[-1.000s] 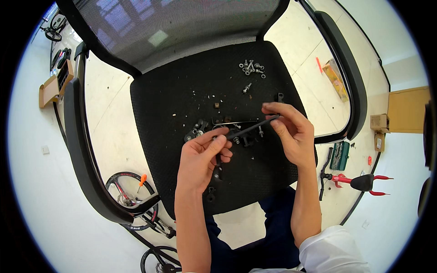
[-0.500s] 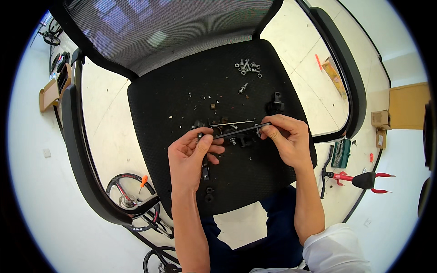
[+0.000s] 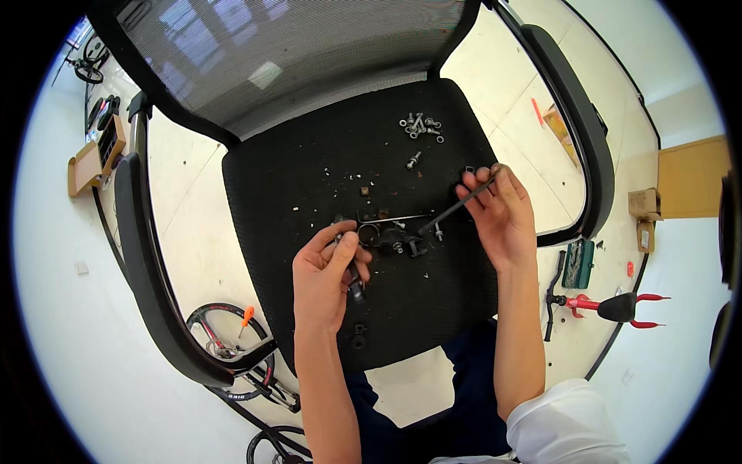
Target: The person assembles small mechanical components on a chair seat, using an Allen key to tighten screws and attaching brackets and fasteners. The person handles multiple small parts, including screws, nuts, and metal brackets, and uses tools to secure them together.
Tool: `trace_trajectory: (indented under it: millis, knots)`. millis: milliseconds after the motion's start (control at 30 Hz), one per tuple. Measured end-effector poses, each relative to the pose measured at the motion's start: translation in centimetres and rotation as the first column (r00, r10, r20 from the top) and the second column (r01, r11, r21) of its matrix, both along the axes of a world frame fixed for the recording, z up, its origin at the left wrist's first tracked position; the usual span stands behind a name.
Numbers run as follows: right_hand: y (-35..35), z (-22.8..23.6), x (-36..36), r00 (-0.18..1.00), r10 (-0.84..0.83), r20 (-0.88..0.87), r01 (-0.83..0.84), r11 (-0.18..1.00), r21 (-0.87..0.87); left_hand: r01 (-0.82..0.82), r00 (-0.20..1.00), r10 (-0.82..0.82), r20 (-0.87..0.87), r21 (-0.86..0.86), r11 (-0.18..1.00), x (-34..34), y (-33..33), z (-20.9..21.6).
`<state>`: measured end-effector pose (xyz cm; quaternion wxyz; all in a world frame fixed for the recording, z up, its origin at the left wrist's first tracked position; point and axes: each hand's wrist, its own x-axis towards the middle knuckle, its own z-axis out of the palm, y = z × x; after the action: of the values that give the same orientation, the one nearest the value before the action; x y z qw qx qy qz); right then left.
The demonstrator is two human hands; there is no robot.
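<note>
My left hand (image 3: pixel 325 267) is closed around a small black metal part (image 3: pixel 355 288), much of it hidden by the fingers. In my right hand (image 3: pixel 502 213) a long dark hex key (image 3: pixel 459 206) is pinched near its upper end, and its tip points down and left over the seat. Between the hands lie a thin silver hex key (image 3: pixel 398 219), a ring-shaped clamp (image 3: pixel 369 234), a black clamp part (image 3: pixel 416 247) and a small bolt (image 3: pixel 439 232). Another black part (image 3: pixel 359 336) lies below my left hand.
All this rests on a black chair seat (image 3: pixel 294 170). Farther back are a pile of bolts and nuts (image 3: pixel 421 125) and a single bolt (image 3: pixel 413 161). Armrests (image 3: pixel 568 116) flank the seat. On the floor are a bicycle wheel (image 3: pixel 202 309), a green toolbox (image 3: pixel 578 263) and cardboard boxes (image 3: pixel 644 205).
My right hand has lifted up and right, drawing the hex key away from my left hand and tilting it more steeply. My left hand stays nearly in place with its black part.
</note>
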<state>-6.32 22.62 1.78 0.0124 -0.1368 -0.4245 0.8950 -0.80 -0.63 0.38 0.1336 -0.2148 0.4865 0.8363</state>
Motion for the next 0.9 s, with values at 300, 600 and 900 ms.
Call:
trace_trajectory:
  millis: [300,600,900]
  knots:
    - [-4.0,-1.7,0.0,0.867,0.403,0.292,-0.363,0.111,0.925,0.022,0.998,-0.021,-0.059,0.018,1.0,0.2,0.8,0.1]
    - [-5.8,-3.4,0.2,0.923,0.303,0.235,-0.249,0.009,0.968,0.07,0.997,-0.069,-0.017,0.022,0.997,0.5,0.1,0.6]
    - [-4.8,-3.3,-0.1,0.919,0.334,0.21,-0.244,0.062,0.968,0.037,0.999,-0.037,-0.015,-0.005,0.999,0.7,0.1,0.7]
